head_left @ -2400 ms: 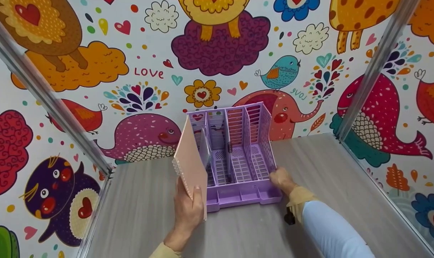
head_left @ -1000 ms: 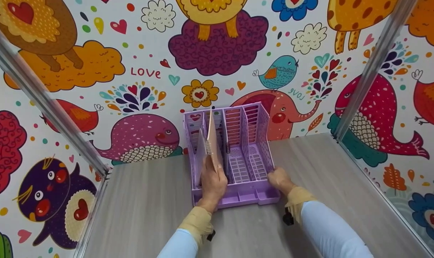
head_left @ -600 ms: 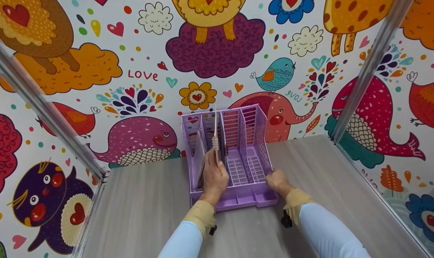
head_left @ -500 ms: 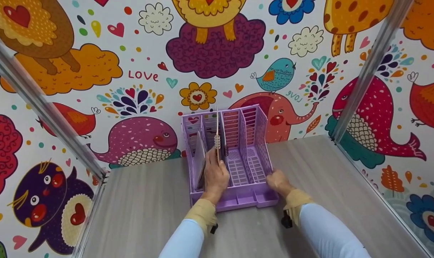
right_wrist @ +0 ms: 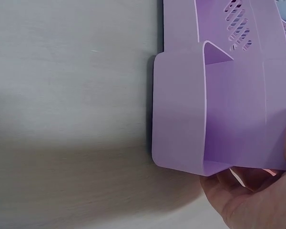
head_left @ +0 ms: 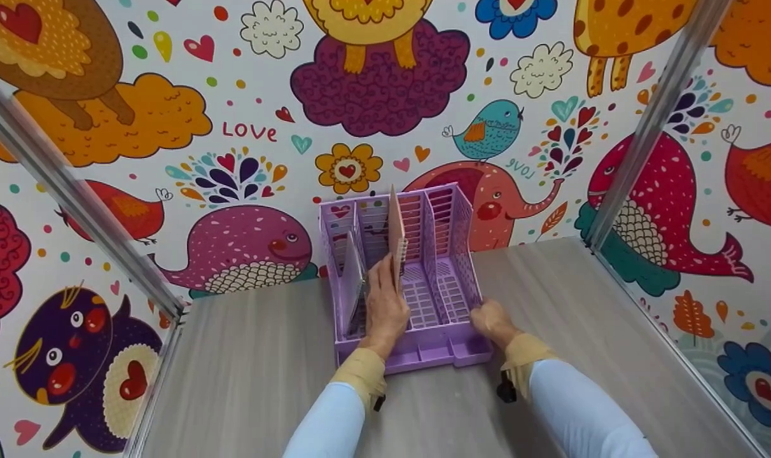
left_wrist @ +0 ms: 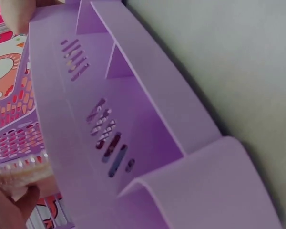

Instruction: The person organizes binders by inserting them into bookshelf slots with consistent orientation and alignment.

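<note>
A purple file organizer (head_left: 417, 346) with upright dividers stands on the table against the wall. A pale pink spiral notebook (head_left: 396, 238) stands on edge in it, its coil facing the front, near the second divider. My left hand (head_left: 385, 312) reaches in over the front tray, its fingers extended along the notebook's left face. In the left wrist view a finger touches the notebook's side; no thumb shows on its right side. My right hand (head_left: 490, 321) grips the organizer's right front corner, fingers tucked beneath it in the right wrist view. A thin grey notebook (head_left: 352, 286) leans in the leftmost slot.
Along the organizer's front runs a low tray (left_wrist: 148, 109) split into small compartments. The grey wood-grain table (head_left: 245, 362) extends on both sides. A wall (head_left: 360, 83) with cartoon animals rises behind, and metal frame posts (head_left: 652, 127) stand at the sides.
The pink notebook has gone from outside the organizer's left front into it, then tilted right toward the divider. The left hand's thumb has left its right face. The right hand keeps its grip.
</note>
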`<action>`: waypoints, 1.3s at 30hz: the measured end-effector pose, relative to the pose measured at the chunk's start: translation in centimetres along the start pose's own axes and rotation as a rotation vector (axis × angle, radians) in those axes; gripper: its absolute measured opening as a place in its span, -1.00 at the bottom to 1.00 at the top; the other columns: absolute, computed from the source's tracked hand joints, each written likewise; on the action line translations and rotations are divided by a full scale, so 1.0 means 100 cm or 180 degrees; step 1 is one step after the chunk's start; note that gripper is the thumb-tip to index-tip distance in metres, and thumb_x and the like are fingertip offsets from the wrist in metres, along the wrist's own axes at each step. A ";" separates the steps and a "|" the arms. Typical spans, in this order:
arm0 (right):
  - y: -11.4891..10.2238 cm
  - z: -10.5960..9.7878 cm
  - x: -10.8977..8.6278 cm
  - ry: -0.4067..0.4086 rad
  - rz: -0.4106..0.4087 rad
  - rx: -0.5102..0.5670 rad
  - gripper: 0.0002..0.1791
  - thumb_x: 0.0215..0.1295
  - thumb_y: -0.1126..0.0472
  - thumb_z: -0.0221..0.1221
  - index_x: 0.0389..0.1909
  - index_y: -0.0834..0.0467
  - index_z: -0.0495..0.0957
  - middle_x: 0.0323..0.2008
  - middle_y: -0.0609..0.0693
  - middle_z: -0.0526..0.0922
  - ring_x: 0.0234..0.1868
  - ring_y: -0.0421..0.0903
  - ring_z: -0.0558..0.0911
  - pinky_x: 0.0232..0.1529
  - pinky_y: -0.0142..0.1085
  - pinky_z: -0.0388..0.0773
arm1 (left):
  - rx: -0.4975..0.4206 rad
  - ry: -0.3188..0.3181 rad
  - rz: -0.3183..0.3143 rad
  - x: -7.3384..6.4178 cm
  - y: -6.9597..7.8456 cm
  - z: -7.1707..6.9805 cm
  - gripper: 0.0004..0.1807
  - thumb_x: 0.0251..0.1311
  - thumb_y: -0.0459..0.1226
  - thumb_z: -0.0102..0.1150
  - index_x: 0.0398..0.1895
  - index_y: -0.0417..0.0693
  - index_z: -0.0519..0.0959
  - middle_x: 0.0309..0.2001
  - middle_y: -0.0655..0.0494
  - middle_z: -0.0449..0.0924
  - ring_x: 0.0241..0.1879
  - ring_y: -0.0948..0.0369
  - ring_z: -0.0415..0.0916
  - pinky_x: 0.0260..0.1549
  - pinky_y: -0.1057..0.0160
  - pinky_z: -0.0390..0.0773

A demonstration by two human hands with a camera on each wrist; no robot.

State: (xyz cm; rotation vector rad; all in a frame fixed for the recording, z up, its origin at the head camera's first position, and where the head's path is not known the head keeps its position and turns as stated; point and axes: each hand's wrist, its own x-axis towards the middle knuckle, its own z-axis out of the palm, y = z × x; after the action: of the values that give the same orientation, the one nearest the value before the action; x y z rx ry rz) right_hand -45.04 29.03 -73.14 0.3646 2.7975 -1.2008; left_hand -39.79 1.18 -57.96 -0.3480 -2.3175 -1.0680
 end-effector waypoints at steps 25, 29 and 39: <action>0.004 0.001 0.003 0.0054 0.0009 -0.0014 -0.46 0.34 0.17 0.09 0.20 0.41 0.70 0.05 0.31 0.86 -0.02 0.13 0.78 0.22 0.16 0.75 | -0.0080 -0.0467 0.0021 0.008 -0.019 0.016 -0.24 0.45 -0.41 0.32 0.66 -0.19 0.30 0.54 -0.29 0.51 0.16 -0.31 0.76 0.22 -0.23 0.77; 0.004 0.001 0.003 0.0044 0.0001 0.0039 -0.48 0.33 0.17 0.09 0.17 0.39 0.72 0.00 0.27 0.87 -0.06 0.09 0.76 0.19 0.14 0.75 | -0.0188 -0.0535 -0.0058 0.010 -0.022 0.015 -0.15 0.37 -0.41 0.43 0.69 -0.21 0.29 0.52 -0.34 0.54 0.32 -0.33 0.70 0.39 -0.23 0.68; 0.000 -0.001 -0.001 0.0034 0.0052 0.0196 -0.50 0.36 0.20 0.09 0.18 0.38 0.71 -0.01 0.24 0.87 -0.03 0.08 0.76 0.24 0.13 0.73 | 0.0039 -0.1154 -0.1092 0.012 -0.070 0.049 0.11 -0.04 -0.02 0.83 0.56 -0.08 0.41 0.19 -0.43 0.77 0.20 -0.37 0.75 0.28 -0.34 0.71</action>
State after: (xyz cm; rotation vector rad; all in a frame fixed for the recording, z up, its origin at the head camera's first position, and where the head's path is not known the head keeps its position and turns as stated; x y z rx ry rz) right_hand -44.99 29.07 -73.02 0.3988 2.7658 -1.2875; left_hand -45.71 0.34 -64.16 -0.1489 -2.7786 -1.2335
